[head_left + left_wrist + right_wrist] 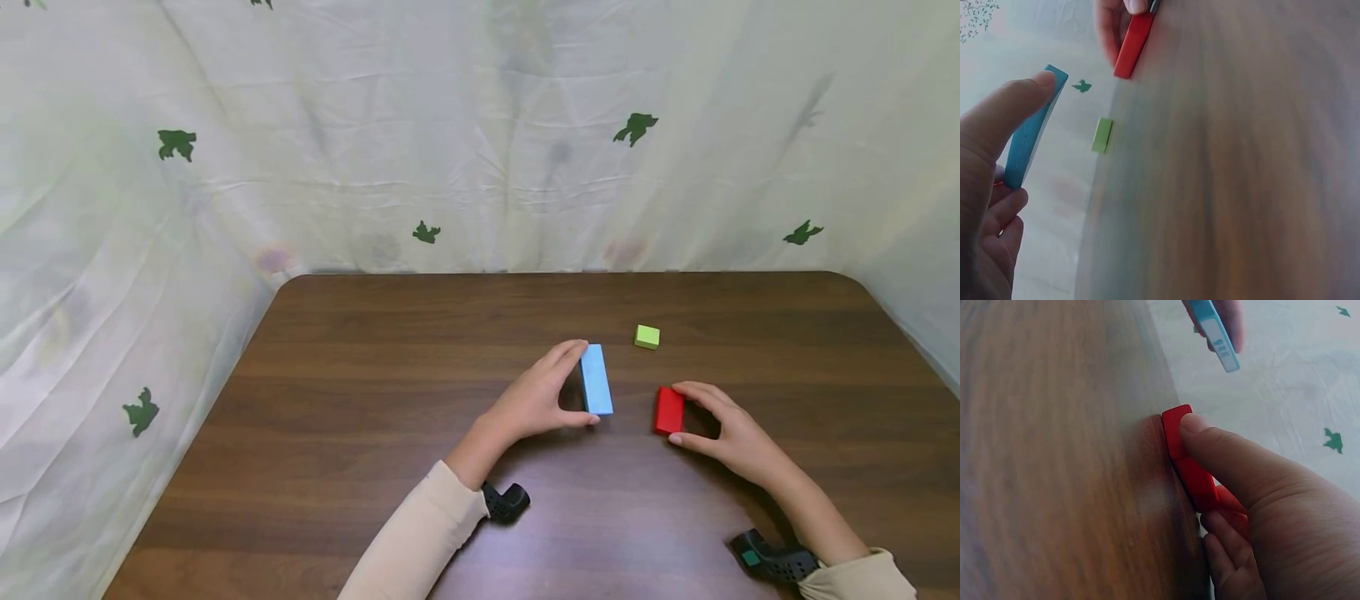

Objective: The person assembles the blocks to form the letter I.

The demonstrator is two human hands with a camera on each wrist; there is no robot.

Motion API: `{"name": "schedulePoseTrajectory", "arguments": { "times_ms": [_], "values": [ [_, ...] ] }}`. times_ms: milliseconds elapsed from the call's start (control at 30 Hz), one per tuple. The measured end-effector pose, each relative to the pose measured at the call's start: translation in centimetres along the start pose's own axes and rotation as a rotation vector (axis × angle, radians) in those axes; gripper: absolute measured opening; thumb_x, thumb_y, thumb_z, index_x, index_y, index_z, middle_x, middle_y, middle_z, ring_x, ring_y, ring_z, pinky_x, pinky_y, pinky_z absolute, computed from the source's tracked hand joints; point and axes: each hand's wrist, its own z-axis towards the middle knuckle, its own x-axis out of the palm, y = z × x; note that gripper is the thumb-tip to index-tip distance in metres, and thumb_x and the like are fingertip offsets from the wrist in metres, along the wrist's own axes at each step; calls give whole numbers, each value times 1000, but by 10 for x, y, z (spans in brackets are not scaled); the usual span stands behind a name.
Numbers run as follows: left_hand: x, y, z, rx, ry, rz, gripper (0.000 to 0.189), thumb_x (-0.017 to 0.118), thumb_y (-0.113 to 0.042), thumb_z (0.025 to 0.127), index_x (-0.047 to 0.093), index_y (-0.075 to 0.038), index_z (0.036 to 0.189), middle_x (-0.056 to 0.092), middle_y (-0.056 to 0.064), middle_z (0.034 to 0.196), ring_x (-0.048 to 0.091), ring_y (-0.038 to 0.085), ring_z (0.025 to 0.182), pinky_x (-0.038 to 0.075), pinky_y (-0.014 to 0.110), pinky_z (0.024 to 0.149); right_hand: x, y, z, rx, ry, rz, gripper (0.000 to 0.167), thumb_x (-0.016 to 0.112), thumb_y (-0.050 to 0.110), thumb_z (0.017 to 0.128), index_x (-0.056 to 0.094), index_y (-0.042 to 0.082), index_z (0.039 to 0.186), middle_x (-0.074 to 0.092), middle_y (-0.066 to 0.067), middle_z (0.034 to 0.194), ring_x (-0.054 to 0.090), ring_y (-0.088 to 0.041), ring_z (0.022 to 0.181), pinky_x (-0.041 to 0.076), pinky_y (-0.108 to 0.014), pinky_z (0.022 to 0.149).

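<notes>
Bearing illegible print (1220, 347), a blue block (597, 379) rests in the left hand (534, 398).

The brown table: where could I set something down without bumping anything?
Bare: the brown table from its left edge to the left hand, and its far-right corner beyond the right hand. Crowded: around the blue block, red block and green block.

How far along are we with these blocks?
Done: the left hand grips the blue block, the right hand the red block. In hand: both blocks, held apart, the blue one seemingly raised off the table. Remaining, probably: placing and releasing both, since neither is let go. No hand touches the green block.
</notes>
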Motion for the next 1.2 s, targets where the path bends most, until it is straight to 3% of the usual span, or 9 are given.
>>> {"name": "schedulePoseTrajectory", "arguments": {
  "times_ms": [467,1000,1200],
  "values": [
    [-14,25,-19,-63,26,-35,93,71,-43,72,24,-3,141,25,4,143,28,15,127,29,30,100,0,-2,0,2,0,5,65,75,25,73,46,5,127,43,-13,126,37,-30,114,24,-9,87],
    [-13,39,-31,-142,109,-34,92,71,-42,73,23,-5,142,27,5,142,31,16,126,30,31,100,0,-2,0,-3,1,14,65,75,24,73,46,4,127,43,-12,125,37,-29,113,23,-8,87],
    [-11,43,-31,-122,113,-27,91,71,-42,73,25,-3,141,29,9,142,26,18,129,24,30,103,-1,-1,0,-8,-2,15,64,75,23,73,46,4,127,44,-12,125,37,-29,112,22,-8,87]
  ]
}}
